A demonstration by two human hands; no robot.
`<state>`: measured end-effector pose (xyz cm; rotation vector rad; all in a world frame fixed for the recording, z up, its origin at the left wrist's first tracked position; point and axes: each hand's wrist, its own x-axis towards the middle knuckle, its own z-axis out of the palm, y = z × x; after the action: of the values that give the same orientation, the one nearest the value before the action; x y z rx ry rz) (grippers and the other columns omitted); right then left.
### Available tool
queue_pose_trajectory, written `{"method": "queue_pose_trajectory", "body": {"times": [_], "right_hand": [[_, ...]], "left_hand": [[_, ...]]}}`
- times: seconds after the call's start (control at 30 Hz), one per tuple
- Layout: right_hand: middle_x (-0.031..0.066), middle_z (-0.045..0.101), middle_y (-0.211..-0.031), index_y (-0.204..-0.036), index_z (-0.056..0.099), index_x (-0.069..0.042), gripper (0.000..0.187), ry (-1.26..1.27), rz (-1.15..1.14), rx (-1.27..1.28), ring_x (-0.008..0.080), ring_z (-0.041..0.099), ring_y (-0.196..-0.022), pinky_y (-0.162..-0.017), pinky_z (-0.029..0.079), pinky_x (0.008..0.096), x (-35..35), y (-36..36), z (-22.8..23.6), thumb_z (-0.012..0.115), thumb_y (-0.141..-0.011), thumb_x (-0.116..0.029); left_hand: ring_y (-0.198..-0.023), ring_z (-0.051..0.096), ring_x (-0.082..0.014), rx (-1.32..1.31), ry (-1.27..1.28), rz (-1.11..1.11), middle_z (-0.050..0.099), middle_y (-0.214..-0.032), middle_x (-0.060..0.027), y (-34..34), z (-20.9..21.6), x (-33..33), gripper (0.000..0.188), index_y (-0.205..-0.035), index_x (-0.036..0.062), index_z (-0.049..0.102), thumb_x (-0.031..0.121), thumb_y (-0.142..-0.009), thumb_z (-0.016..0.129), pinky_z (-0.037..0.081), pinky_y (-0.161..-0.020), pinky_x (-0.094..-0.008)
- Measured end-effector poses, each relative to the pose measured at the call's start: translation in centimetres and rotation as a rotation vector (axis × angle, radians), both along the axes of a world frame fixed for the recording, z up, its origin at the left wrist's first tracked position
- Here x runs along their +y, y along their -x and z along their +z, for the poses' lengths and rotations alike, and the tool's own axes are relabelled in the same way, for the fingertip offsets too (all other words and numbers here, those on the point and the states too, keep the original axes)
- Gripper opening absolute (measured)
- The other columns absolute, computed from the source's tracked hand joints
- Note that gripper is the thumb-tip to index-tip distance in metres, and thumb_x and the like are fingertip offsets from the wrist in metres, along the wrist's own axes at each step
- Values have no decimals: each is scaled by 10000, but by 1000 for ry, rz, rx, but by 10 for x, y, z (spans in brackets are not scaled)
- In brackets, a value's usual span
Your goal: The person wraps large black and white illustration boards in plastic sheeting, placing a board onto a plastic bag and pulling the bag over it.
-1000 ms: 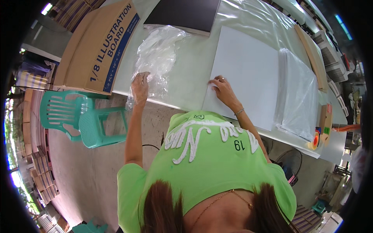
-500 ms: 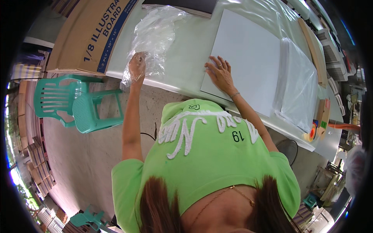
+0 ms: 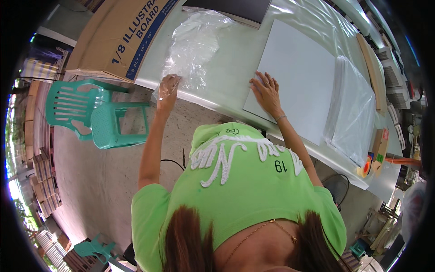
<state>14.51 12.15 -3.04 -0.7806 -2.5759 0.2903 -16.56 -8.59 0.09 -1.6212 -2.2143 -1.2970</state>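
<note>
At the table's near edge my left hand (image 3: pixel 168 90) has its fingers curled on the near end of a crumpled clear plastic bag (image 3: pixel 192 47). Thin film covers part of the fingers, and the fingertips are hard to make out. The bag stretches away from the hand across the table. To the right, my right hand (image 3: pixel 268 96) lies palm down with fingers spread at the left edge of a large white board (image 3: pixel 299 72). The board lies flat, and its near edge reaches the table edge in front of me.
A big cardboard box (image 3: pixel 99 38) stands at the table's left end. Beside the board lies a stack in clear plastic (image 3: pixel 349 109), with a tape roll (image 3: pixel 364 170) near the right corner. A dark flat panel (image 3: pixel 235 10) is at the back. Green plastic chairs (image 3: pixel 120 124) stand on the left floor.
My left hand has drawn slightly nearer to me at the table edge with the plastic. The right hand stays on the board. The whole view has shifted a little.
</note>
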Motion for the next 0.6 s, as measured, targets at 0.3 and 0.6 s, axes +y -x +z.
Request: {"method": "queue_pose_trajectory", "body": {"times": [0.3, 0.6], "right_hand": [[41, 485, -1315, -1105, 583, -202, 228, 94, -68, 96, 316, 415, -1220, -1024, 266, 461, -16, 21, 18, 579, -878, -226], [110, 640, -944, -1253, 484, -119, 429, 474, 596, 159, 297, 620, -810, -691, 497, 378, -110, 128, 106, 585, -838, -81]], "left_hand": [[-802, 608, -155, -455, -77, 288, 651, -877, -54, -43, 27, -19, 84, -876, 38, 685, 29, -794, 666, 478, -720, -282], [-877, 610, -258, -265, -125, 204, 625, -961, -121, -49, 46, -11, 106, -916, 7, 654, 32, -817, 625, 478, -774, -355]]}}
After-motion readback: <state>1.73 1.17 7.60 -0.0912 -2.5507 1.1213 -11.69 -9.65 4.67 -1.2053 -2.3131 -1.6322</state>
